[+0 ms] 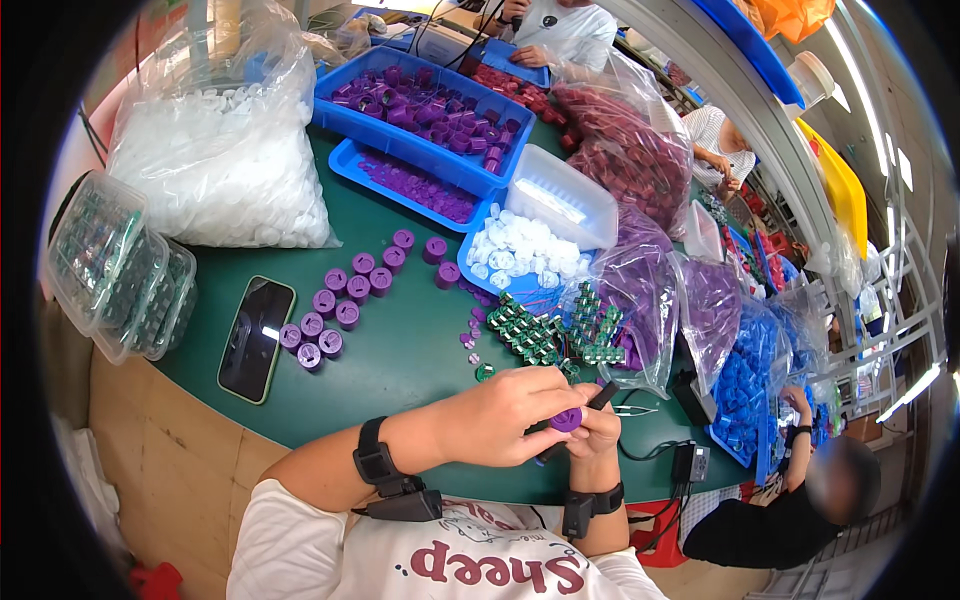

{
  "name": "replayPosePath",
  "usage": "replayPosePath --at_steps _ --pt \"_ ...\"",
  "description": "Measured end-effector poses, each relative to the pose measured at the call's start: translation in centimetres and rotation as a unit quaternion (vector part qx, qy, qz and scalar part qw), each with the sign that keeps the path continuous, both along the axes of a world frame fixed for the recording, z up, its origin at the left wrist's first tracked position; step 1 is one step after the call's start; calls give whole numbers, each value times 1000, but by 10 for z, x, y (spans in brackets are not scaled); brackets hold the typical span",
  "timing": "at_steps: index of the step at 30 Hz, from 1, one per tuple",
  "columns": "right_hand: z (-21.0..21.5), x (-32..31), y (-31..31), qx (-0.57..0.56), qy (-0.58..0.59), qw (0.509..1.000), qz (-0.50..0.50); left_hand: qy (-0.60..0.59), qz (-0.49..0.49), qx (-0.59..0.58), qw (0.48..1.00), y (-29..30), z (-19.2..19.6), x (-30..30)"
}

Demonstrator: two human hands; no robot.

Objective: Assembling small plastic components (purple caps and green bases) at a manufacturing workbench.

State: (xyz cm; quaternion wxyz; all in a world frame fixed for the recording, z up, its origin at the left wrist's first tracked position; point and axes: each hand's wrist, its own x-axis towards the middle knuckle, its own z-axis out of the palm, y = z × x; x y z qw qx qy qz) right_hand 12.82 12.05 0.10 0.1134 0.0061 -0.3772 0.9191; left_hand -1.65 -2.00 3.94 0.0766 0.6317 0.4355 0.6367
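Observation:
My left hand reaches in from the left, its fingers closed round a small purple cylindrical cap. Against the cap's other side, my right hand is closed on a black bar-shaped tool, whose lower part is mostly hidden by the fingers. Beside the right hand lies a pair of metal tweezers. Just beyond the hands are green circuit boards in a heap. Several more purple caps stand in rough rows on the green table.
A phone and clear lidded boxes are at the left. Blue trays hold purple parts; a blue tray holds white discs. Bags of white, red and purple parts surround the table. Other people work nearby.

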Motion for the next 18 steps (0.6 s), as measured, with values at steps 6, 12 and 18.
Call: replayPosePath --at_steps 6,12,18 --pt "8 3 -5 -21 -10 1000 -1 -5 -35 -22 999 0 4 -7" --pt "25 -5 -20 25 -57 992 -108 -110 -38 -96 989 3 -3 -15" --pt "24 -5 -23 -29 -82 977 -195 -454 -173 -106 868 6 -16 -24"
